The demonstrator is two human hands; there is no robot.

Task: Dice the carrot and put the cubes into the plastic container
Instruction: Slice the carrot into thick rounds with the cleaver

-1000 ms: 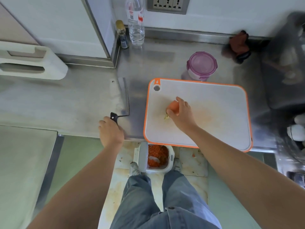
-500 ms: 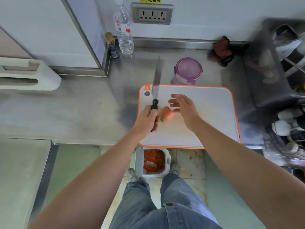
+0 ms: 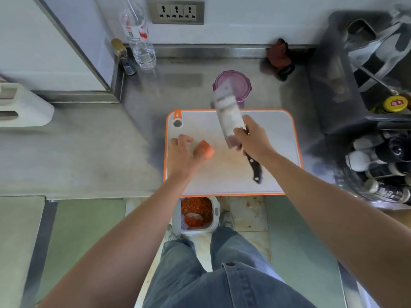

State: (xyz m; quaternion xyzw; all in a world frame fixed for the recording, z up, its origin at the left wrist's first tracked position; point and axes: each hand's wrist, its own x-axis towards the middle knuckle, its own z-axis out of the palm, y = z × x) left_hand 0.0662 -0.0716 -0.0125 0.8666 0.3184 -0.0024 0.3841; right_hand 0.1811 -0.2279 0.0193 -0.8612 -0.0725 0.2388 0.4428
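Fingers of left hand (image 3: 182,152) loose, fairly straight, touching 1 carrot stump (image 3: 203,150) on left part of 1 cutting board (image 3: 273,138). Right hand (image 3: 253,141) wrapped round 1 cleaver (image 3: 226,116), blade blurred, over board. 1 plastic container (image 3: 243,85) just behind board, purple lid on, contents not visible. 1 white bin (image 3: 215,216) on floor holds orange carrot bits.

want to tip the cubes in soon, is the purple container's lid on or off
On. The plastic container shows a closed purple top with no opening in view; the cleaver hides its near edge.
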